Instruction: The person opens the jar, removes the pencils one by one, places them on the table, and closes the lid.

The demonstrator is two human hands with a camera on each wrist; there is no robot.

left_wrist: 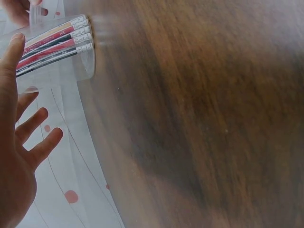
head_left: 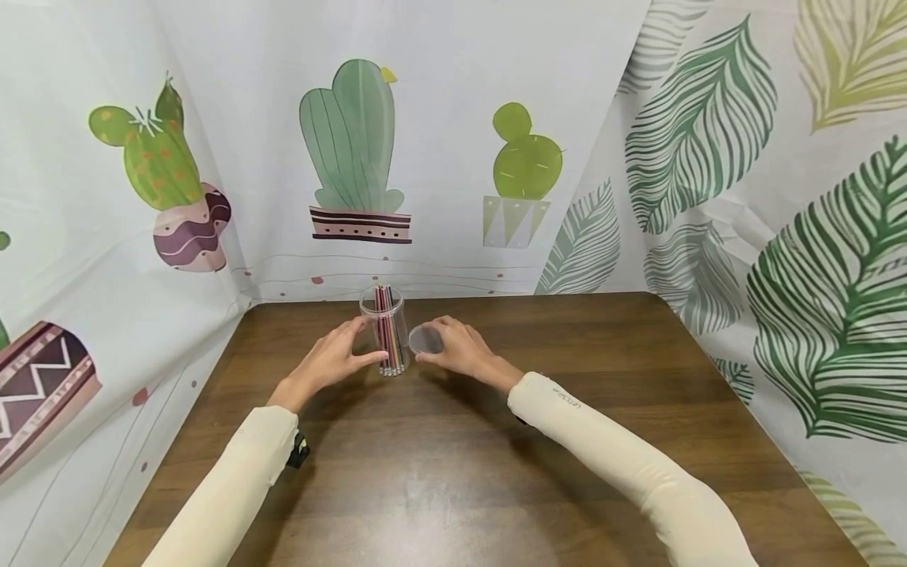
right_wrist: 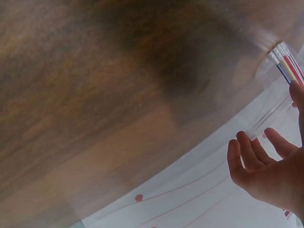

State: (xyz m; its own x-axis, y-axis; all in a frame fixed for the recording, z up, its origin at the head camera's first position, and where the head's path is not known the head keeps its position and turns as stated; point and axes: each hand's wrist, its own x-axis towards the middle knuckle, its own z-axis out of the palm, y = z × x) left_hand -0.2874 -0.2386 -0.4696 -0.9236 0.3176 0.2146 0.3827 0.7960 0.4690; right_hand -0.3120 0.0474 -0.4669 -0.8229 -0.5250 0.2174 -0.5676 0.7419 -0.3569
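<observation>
A clear round jar stands upright at the far side of the table, its top uncovered. Inside it are several pencils in red, black and other colours, their white eraser ends at the bottom. My left hand holds the jar from the left, thumb across its front and a finger behind; the other fingers spread away. To the right of the jar, my right hand pinches a clear round lid by its edge, tilted on its side. That lid looks like a thin slanted disc in the right wrist view.
Both hands are over a brown wooden table. Right behind its far edge hangs a white cloth printed with cacti, and a leaf-patterned cloth covers the right side. A dark wrist device shows below the left sleeve.
</observation>
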